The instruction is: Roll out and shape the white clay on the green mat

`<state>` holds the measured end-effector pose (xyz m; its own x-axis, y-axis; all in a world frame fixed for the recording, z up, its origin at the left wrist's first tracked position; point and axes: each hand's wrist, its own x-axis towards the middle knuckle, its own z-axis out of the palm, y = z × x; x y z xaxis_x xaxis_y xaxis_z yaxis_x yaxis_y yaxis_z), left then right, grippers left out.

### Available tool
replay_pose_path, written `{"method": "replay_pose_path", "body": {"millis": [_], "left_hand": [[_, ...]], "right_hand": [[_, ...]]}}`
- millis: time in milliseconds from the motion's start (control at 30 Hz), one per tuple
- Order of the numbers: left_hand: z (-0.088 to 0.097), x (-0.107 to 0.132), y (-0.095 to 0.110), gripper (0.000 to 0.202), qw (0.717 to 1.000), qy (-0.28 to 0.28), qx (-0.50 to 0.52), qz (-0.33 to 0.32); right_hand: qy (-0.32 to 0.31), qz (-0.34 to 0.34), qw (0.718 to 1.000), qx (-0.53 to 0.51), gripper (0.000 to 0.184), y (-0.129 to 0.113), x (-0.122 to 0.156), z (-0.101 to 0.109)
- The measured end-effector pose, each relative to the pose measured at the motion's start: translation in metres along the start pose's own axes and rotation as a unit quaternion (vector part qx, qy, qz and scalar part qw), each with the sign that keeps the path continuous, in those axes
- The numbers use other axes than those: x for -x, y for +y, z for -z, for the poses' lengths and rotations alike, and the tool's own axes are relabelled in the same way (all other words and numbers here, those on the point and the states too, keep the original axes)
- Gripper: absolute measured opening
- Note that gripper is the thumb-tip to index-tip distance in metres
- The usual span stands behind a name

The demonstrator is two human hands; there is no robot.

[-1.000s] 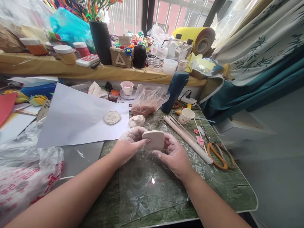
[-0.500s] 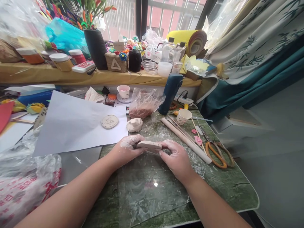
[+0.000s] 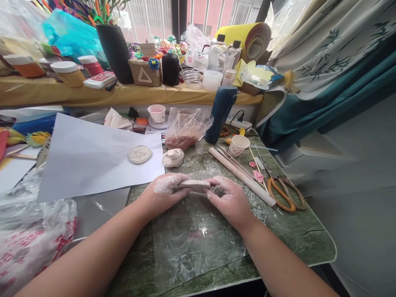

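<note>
Between my two hands I hold a pale clay disc [image 3: 195, 185], seen nearly edge-on above a clear plastic sheet [image 3: 198, 247]. My left hand [image 3: 165, 192] grips its left end between thumb and fingers, with white clay smeared over the back of the hand. At the right end, my right hand [image 3: 228, 201] pinches the disc the same way; its fingers are whitened too. Just beyond lies a lump of white clay [image 3: 173, 158]. A round clay disc with a star scratched into it [image 3: 140, 154] rests on a white paper sheet [image 3: 93, 161].
Right of my hands lie a rolling pin [image 3: 241, 176], thin sticks and orange-handled scissors [image 3: 284, 196]. Behind stand a paper cup [image 3: 239, 145], a dark blue bottle [image 3: 220, 115] and a bag of reddish-brown material [image 3: 184, 136]. A crumpled plastic bag [image 3: 37, 222] lies at left.
The disc has tilted slightly between my hands, which both keep hold of it. The whole view has shifted a little, so the background sits higher and further left.
</note>
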<state>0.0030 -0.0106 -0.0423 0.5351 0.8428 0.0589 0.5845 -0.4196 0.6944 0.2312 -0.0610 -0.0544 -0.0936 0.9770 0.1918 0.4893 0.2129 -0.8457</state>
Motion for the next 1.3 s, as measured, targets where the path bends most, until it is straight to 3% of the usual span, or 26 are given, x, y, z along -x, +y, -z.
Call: {"method": "replay_pose_path", "body": {"millis": [200, 600, 867, 1100, 1233, 1300], "left_hand": [[0.0, -0.003, -0.006, 0.026, 1.0, -0.027, -0.006, 0.003], [0.0, -0.001, 0.001, 0.014, 0.997, -0.028, -0.048, -0.051], [-0.002, -0.003, -0.001, 0.019, 0.996, -0.028, -0.048, -0.066], [-0.004, 0.0, -0.004, 0.016, 0.999, -0.043, -0.015, -0.021], [-0.004, 0.005, -0.008, 0.027, 0.998, -0.047, 0.052, 0.005], [-0.002, 0.008, -0.008, 0.032, 0.994, -0.062, 0.094, -0.003]], "right_hand": [[-0.049, -0.043, 0.996, 0.061, 0.017, 0.007, -0.003, -0.006], [-0.052, 0.015, 0.993, 0.101, 0.004, 0.008, 0.0, -0.004], [-0.059, -0.02, 0.997, 0.039, 0.034, 0.013, -0.003, -0.01], [-0.079, -0.02, 0.996, 0.03, 0.028, 0.004, -0.005, -0.009], [-0.089, -0.041, 0.994, -0.037, 0.036, 0.001, 0.0, -0.004], [-0.085, -0.055, 0.992, -0.079, 0.031, 0.002, 0.002, -0.004]]}}
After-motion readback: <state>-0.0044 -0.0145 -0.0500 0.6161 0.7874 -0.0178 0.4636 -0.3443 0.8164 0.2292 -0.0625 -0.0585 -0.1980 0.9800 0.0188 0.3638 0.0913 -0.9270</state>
